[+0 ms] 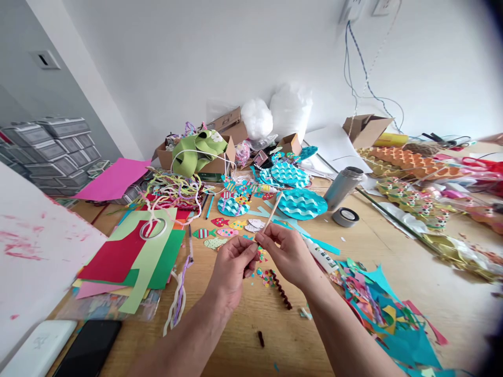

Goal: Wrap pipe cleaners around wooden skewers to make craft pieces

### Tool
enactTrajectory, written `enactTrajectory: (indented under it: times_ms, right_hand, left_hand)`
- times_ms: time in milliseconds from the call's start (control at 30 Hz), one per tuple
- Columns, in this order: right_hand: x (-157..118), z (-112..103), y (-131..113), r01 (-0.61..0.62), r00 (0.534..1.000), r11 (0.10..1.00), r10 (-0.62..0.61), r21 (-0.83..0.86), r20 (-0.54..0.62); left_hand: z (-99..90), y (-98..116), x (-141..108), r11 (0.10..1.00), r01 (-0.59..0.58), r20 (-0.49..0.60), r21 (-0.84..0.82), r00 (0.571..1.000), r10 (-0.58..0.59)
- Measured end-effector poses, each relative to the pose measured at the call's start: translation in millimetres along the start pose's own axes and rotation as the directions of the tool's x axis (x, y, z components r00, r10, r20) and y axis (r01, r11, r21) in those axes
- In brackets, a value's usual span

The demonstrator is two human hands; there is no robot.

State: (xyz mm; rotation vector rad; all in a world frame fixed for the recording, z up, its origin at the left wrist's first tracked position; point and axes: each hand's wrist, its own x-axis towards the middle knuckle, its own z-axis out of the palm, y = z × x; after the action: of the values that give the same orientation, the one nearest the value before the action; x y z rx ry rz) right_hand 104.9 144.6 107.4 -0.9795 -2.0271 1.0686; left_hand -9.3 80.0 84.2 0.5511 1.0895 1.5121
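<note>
My right hand (pixel 282 250) pinches a thin pale wooden stick (pixel 272 213) that slants up and away from the fingers. Fingertips of my left hand (pixel 237 260) are pressed together against the right ones at the stick's lower end; what they grip is hidden, though something small and dark shows below them. Under the hands lie bits of coloured confetti (pixel 268 278) and a coiled brown chenille stem (pixel 281 289). A short brown piece (pixel 261 339) rests nearer to me. Several paper fish (pixel 227 232) are spread beyond my left hand. Behind the stick sits a blue wavy paper disc (pixel 302 204).
Coloured paper sheets (pixel 113 251) and a tape roll (pixel 153 229) lie left, with a black phone (pixel 88 348) in front. A glue tube (pixel 321 255) touches the right forearm's area. Paper scraps (pixel 393 319) spread right. A steel flask (pixel 344 188) leans beyond.
</note>
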Motion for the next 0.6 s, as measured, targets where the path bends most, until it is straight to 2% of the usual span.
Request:
enactTrajectory:
  times_ms: [167, 400, 600]
  right_hand:
    - [-0.2, -1.5, -3.3, 0.015, 1.0, 1.0, -0.015, -0.003, 0.008]
    - [2.1, -3.5, 1.2, -0.045, 0.995, 0.979, 0.026, 0.201, 0.098]
    - [2.0, -4.6, 0.3, -0.047, 0.994, 0.981, 0.027, 0.186, 0.109]
  left_hand:
    - [1.9, 0.6, -1.1, 0.999, -0.02, 0.015, 0.032, 1.0, 0.02]
    - [1.9, 2.0, -2.4, 0.985, -0.105, -0.02, 0.134, 0.994, 0.109]
    - [1.0, -1.8, 0.1, 0.968, -0.15, -0.039, 0.203, 0.986, 0.161]
